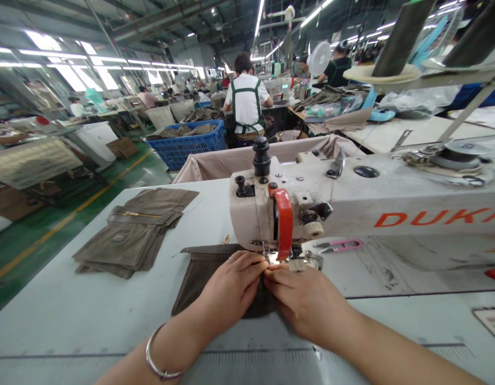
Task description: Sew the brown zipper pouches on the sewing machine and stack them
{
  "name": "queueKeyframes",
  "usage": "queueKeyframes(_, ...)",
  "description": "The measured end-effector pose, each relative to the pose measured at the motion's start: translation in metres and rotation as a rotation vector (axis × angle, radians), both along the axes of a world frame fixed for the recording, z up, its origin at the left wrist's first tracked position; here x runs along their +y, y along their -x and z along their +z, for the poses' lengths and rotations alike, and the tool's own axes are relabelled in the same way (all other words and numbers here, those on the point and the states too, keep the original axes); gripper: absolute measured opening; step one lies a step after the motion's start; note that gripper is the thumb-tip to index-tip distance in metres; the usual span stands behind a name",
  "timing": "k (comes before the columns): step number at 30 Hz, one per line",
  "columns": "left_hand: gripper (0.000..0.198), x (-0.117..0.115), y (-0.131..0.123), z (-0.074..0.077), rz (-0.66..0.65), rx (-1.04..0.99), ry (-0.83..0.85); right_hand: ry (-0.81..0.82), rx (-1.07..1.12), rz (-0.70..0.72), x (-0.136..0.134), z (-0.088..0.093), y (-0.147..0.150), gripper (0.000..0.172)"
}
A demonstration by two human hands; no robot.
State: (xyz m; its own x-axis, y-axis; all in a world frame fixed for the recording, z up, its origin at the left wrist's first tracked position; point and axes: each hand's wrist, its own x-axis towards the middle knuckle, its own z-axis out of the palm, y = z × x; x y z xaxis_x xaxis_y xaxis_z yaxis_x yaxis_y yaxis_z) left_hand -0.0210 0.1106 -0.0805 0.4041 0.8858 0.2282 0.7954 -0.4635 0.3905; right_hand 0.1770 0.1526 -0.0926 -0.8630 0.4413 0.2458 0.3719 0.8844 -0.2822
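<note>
A dark olive fabric piece (199, 274) lies under the front of the sewing machine (351, 198), a zipper pull showing at its far edge. My left hand (235, 280) presses on the fabric, fingertips pinched together close to the needle area. Right beside it, my right hand (301, 294) has its fingers bent and closed on the fabric's edge, the fingertips of both hands nearly meeting. The needle and the exact stitch point are mostly hidden by the fingers and the orange guard (284, 224).
A stack of olive fabric pieces (129, 230) with a zipper lies left on the table (86, 305). Pink thread snips (339, 245) rest behind the right hand. Beyond the table stand a cloth-lined bin (215, 166), a blue basket (191, 144) and a seated person (247, 99).
</note>
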Motion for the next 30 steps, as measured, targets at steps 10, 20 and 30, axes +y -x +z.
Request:
queueKeyframes(10,0.081,-0.012,0.002,0.018,-0.013,0.105,0.170,0.173,-0.029,-0.038,0.023,0.040,-0.053,0.044)
queueKeyframes(20,0.044,-0.026,-0.010,0.015,-0.058,0.117,0.004,0.043,0.056,-0.300,0.035,0.000,-0.032,0.007)
queueKeyframes(30,0.037,-0.023,-0.007,0.006,-0.132,0.152,-0.201,0.180,0.135,0.203,-0.002,0.010,-0.024,0.015)
